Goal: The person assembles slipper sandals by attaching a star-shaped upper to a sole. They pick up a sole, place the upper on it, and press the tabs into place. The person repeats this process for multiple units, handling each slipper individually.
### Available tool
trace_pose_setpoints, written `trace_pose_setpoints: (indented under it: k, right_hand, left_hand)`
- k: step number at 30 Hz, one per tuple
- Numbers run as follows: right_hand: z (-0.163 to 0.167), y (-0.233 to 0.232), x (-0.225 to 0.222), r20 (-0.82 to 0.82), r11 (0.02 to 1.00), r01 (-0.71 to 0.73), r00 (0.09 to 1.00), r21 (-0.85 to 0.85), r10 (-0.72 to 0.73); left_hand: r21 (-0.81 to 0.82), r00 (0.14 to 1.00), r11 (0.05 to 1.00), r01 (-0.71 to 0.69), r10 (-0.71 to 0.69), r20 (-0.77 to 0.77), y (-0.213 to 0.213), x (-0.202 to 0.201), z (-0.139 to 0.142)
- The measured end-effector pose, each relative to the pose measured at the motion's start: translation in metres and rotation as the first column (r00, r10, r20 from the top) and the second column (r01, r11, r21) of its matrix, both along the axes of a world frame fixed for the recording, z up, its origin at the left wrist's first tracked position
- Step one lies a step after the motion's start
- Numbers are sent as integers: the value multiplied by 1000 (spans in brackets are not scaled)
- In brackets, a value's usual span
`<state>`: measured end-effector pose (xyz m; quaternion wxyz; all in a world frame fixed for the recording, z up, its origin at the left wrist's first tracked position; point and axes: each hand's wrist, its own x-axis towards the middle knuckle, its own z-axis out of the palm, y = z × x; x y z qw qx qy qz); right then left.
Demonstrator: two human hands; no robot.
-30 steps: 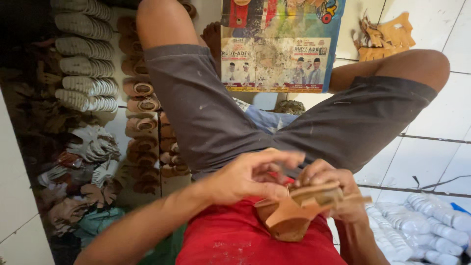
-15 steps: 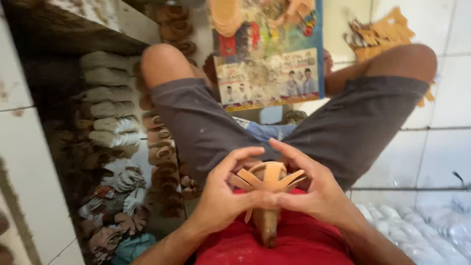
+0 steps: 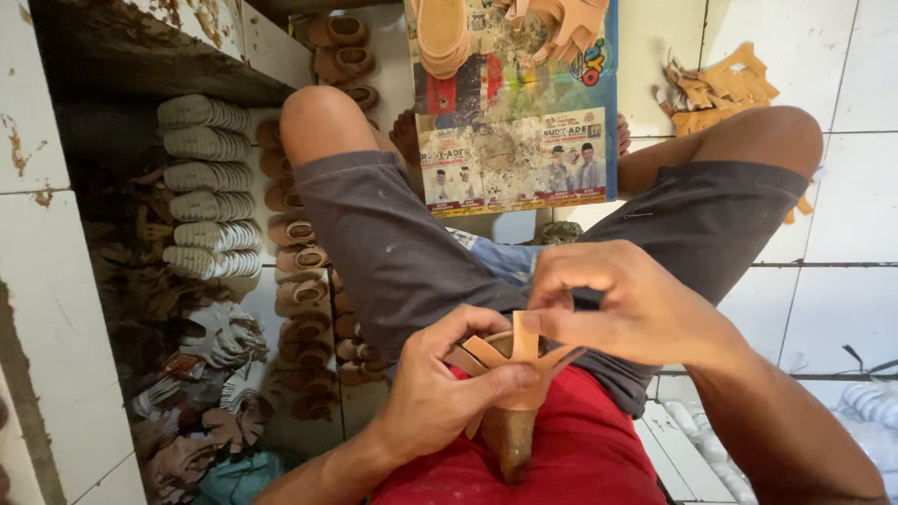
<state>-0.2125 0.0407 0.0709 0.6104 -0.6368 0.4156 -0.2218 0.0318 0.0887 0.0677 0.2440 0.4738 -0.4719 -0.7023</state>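
Over the lap, just above the red shirt, sits the tan strapped sandal upper on its brown last; everything below is placed relative to that piece.

Change vs. a second ago: piece was lying sideways, low and to the right of the lap, both hands bunched over it. Now it's upright and centred, straps fanned at the top, toe end pointing down toward the shirt. Reads as repositioned for strap work at the top end.

Left hand: comes in from lower left, palm wrapped around the piece's left side, thumb laid across the front straps, closed firmly on it.

Right hand: above and right of the piece, fingers curled, thumb and forefinger pinched together on the upright centre strap tip.

Beyond the piece: grey shorts, then a printed board with more cut pieces. Left of it: stacked pale soles and rows of brown uppers.
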Motion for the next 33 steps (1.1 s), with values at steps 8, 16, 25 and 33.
trace_pose_setpoints:
  k: [8,16,25,33]
  right_hand:
    - [-37,16,22,215,716,62,933,695,-289]
    - [-48,41,24,236,636,56,901,770,-364]
    - [-38,30,3,194,986,31,981,-161,0]
    - [-38,12,8,178,699,-8,965,-716,194]
  left_hand:
    - [226,995,973,-48,66,-71,6,4,8]
    - [101,978,994,-50,69,-195,3,4,9]
    - [-179,994,979,92,-100,-38,-5,18,6]
    - [-130,994,988,81,-90,-66,-3,18,5]
